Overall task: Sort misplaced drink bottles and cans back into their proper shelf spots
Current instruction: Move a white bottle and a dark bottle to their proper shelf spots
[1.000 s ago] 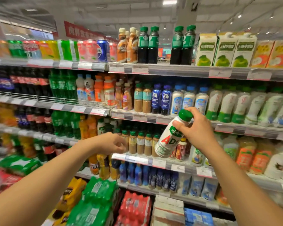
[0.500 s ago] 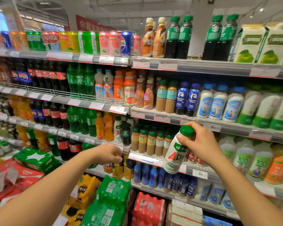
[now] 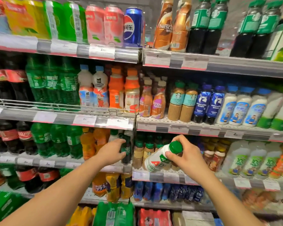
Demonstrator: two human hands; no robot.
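My right hand point(image 3: 187, 158) grips a white milk-drink bottle point(image 3: 155, 161) with a green cap near its neck; the bottle is tilted, base down-left, in front of the coffee bottles on the third shelf. My left hand point(image 3: 112, 151) reaches to the right end of the soda shelf and wraps its fingers on a dark bottle point(image 3: 125, 150) with a green label, standing beside orange soda bottles point(image 3: 88, 144). A white bottle with a green cap point(image 3: 113, 135) stands just behind my left hand.
Shelves of drinks fill the view: cans on top point(image 3: 95, 25), green and cola bottles at left point(image 3: 55, 141), Starbucks bottles point(image 3: 181, 101) and white milk bottles point(image 3: 242, 108) at right. Multipacks point(image 3: 113, 214) are stacked on the floor below.
The camera has moved closer to the shelves. My left hand has risen from the lower shelf to the dark green-labelled bottle. My right hand has lowered the white bottle slightly.
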